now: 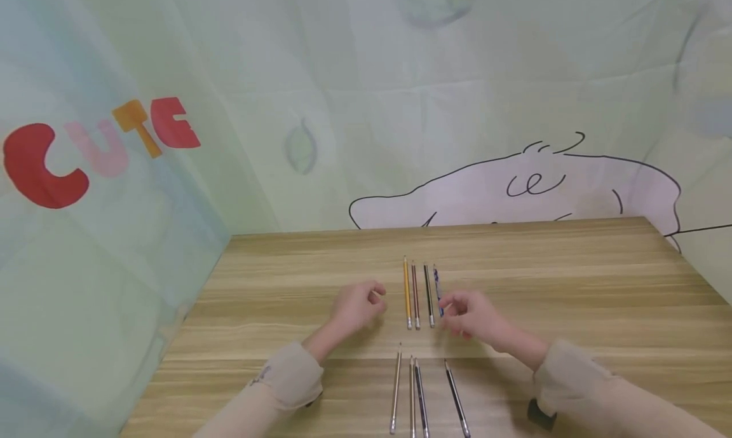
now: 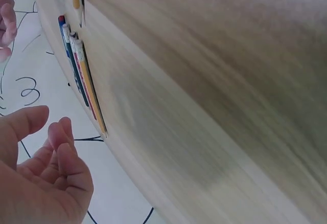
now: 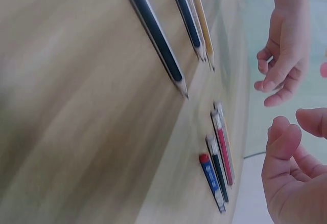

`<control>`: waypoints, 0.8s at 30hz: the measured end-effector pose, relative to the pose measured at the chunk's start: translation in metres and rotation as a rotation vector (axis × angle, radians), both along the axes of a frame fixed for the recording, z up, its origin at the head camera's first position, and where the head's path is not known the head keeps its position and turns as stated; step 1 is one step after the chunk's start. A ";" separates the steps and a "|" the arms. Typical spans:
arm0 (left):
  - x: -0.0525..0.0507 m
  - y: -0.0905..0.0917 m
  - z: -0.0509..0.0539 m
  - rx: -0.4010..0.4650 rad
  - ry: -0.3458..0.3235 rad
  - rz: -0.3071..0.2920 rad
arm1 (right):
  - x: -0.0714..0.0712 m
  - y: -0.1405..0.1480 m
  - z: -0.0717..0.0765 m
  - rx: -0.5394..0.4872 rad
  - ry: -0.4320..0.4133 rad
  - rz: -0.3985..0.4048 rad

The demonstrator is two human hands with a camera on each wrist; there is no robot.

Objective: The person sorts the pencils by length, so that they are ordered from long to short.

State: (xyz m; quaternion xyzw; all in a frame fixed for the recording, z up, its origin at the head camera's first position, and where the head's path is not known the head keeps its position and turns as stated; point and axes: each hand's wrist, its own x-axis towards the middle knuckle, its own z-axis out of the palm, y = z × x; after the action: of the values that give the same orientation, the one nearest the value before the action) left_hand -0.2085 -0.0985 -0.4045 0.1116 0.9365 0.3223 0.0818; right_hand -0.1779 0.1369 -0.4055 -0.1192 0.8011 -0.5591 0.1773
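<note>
- Hand state: I read the left hand (image 1: pixel 358 306) as empty, fingers loosely bent; the right hand (image 1: pixel 474 317) likewise holds nothing, its thumb and fingers parted.
- Position: the yellow pencil (image 1: pixel 407 292), red pencil (image 1: pixel 415 295), dark pencil (image 1: pixel 429 295) and blue pencil (image 1: pixel 437 285) lie in the far row on the table (image 1: pixel 572 279), between the hands.
- Hazard: blue pencil knocked askew. Cause: the right hand overlaps its eraser end in the head view. The right wrist view shows a gap, so I judge there is no contact.
- Hazard: two pencils pinched together. Cause: yellow and red lie just beside each other; I would separate them first.
- Hazard: near row disturbed. Cause: a low right cuff (image 1: pixel 557 374) drawn inward could sweep the rightmost near pencil (image 1: pixel 457 398).
- Hazard: pencils rolling. Cause: I see nothing restraining either row against a careless push.
</note>
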 end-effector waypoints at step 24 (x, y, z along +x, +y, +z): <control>0.037 0.005 -0.009 -0.003 -0.124 -0.132 | 0.030 -0.028 -0.014 -0.045 -0.087 0.132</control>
State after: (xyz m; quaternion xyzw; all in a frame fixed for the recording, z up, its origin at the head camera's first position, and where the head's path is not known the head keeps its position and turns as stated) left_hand -0.1710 -0.0940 -0.4138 0.1527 0.9208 0.3209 0.1607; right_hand -0.1481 0.1088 -0.4197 -0.1514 0.7704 -0.5686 0.2455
